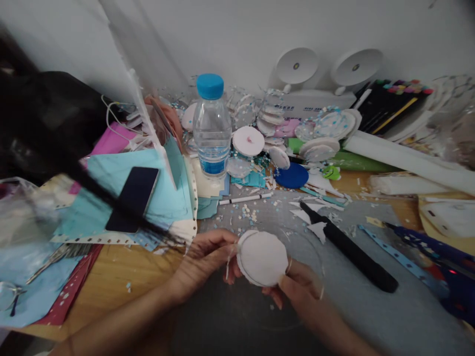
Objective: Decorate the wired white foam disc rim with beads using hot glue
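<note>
A round white paper disc (264,258), seemingly a stack of layers, is held above the grey mat. My left hand (208,259) pinches its left edge, and a thin strand hangs by those fingertips. At the lower right edge, my right hand (299,284) grips the same disc between thumb and fingers. A thin clear thread or wire curls in loops around my right hand. To the right lies a black-handled cutting tool (358,254) with white scraps at its tip. Small confetti pieces (249,212) are scattered just beyond the disc.
A water bottle (212,131) with a blue cap stands behind my hands. Decorated paper discs (248,141) are piled along the wall. A phone (132,199) rests on turquoise paper at left. A dark blue glue gun (434,252) lies at right. Dark hair strands blur across the left.
</note>
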The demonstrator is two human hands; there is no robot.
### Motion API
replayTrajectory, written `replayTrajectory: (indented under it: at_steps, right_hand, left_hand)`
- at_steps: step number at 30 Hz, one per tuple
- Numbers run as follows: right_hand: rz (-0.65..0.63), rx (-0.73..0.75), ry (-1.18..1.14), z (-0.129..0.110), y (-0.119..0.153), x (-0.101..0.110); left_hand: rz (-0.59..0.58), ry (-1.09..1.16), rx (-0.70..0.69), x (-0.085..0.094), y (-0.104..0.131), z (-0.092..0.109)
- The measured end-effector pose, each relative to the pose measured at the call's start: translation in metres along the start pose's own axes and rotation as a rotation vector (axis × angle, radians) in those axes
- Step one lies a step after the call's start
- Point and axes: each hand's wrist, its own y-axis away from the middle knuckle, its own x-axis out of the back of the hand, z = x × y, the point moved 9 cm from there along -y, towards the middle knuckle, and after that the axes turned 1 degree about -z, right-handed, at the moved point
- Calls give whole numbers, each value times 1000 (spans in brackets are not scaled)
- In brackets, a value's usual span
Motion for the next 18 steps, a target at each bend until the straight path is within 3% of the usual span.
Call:
replayTrajectory:
  at_steps: [8,18]
  right_hand:
    - [-28,68,47,-11,1,-1]
    - [-27,14,48,-8,1,-4]
  left_hand:
    - [30,-80,28,3,0,0]
    - [8,-235,53,2,0,-2]
